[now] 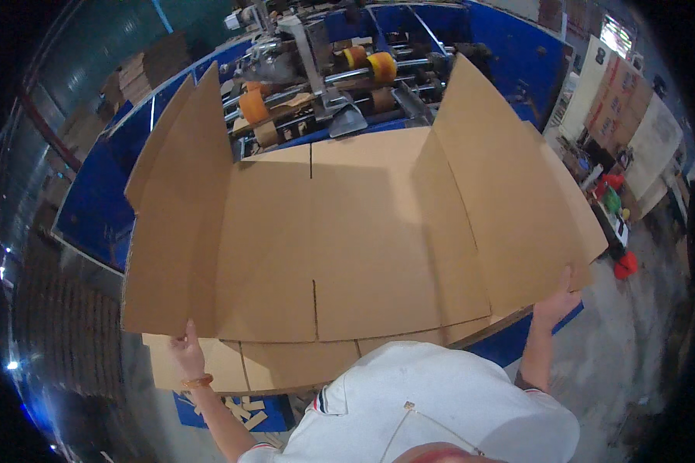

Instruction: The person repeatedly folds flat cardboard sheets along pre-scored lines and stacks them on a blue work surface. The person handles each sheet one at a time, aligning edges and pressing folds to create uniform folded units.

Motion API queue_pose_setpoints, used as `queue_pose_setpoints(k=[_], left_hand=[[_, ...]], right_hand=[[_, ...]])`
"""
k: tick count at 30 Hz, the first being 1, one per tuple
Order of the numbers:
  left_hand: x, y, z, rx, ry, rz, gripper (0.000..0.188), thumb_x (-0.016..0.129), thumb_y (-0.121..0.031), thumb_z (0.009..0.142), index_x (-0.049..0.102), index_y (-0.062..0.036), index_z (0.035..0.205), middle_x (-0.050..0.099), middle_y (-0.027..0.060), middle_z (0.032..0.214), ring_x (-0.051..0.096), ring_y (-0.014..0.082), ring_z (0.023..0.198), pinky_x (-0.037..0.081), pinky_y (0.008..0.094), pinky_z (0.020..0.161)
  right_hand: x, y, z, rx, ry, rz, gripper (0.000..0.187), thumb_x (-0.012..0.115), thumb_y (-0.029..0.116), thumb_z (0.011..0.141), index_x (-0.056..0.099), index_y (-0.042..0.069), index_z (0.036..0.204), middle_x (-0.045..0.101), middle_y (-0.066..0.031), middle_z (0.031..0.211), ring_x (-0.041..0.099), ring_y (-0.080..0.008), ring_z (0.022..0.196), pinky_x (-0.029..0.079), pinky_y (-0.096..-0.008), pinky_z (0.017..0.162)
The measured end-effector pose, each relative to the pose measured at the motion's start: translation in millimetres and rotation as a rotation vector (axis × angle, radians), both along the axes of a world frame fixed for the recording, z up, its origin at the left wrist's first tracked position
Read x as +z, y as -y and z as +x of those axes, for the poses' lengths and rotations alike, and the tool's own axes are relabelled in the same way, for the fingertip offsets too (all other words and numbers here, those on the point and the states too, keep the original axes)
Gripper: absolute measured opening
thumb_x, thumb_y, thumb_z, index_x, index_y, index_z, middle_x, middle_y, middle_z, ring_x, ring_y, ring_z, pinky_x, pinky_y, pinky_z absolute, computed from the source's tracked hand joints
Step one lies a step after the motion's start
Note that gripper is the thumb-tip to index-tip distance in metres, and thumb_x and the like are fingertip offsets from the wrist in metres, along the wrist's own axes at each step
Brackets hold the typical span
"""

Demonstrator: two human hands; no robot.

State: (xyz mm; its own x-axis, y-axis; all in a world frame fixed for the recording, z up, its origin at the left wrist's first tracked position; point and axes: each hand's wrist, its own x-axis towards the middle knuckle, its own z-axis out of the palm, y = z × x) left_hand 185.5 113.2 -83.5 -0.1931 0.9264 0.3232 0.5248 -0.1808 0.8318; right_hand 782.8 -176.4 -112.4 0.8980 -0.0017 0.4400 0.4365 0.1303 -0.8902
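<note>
A large brown cardboard sheet [371,239] lies in front of me, creased and slotted, with both side panels folded up. My left hand [186,355] grips the lower edge of the left panel [174,255], thumb showing on the near side. At the lower corner of the right panel [502,177], my right hand [556,305] holds the edge; most of its fingers are hidden behind the board. Beneath this sheet, more flat cardboard [286,366] shows along the near side.
A blue-framed machine [517,54] with shafts and orange rollers [382,68] stands beyond the sheet. Cardboard scraps [247,413] lie low at the near left. Stacked cardboard [69,332] stands at far left. Boards [618,108] and a red item [625,265] are at right.
</note>
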Motion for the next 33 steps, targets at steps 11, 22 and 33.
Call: queue_pose_setpoints(k=[11,22,33], left_hand=[[-58.4,3.8,122.8,-0.391,-0.107,0.294,0.052,0.063,0.007,0.076,0.059,0.0021,0.128,0.053,0.0187,0.139,0.053,0.0272,0.126,0.039,0.0378,0.105],[-86.5,36.2,170.5,-0.746,-0.720,0.254,0.061,0.055,0.006,0.075,0.062,-0.0198,0.130,0.049,0.0121,0.144,0.045,0.0324,0.134,0.033,0.0554,0.109],[-79.0,55.5,170.1,-0.793,-0.745,0.135,0.065,0.054,0.009,0.073,0.058,-0.0175,0.133,0.048,0.0156,0.143,0.043,0.0382,0.133,0.028,0.0576,0.111]], right_hand=[[16.2,-112.0,14.4,0.401,0.663,-0.288,0.033,0.051,0.001,0.090,0.060,-0.008,0.121,0.063,-0.0236,0.121,0.064,-0.0311,0.111,0.049,-0.0387,0.095],[-37.6,-124.4,-60.2,0.759,1.235,-0.817,0.067,0.068,0.050,0.076,0.062,0.001,0.120,0.061,-0.0192,0.126,0.057,-0.0356,0.119,0.044,-0.0470,0.103],[-53.9,-112.9,-64.8,0.791,1.304,-0.920,0.064,0.068,0.052,0.076,0.063,0.003,0.117,0.061,-0.0164,0.125,0.057,-0.0344,0.118,0.047,-0.0454,0.101]])
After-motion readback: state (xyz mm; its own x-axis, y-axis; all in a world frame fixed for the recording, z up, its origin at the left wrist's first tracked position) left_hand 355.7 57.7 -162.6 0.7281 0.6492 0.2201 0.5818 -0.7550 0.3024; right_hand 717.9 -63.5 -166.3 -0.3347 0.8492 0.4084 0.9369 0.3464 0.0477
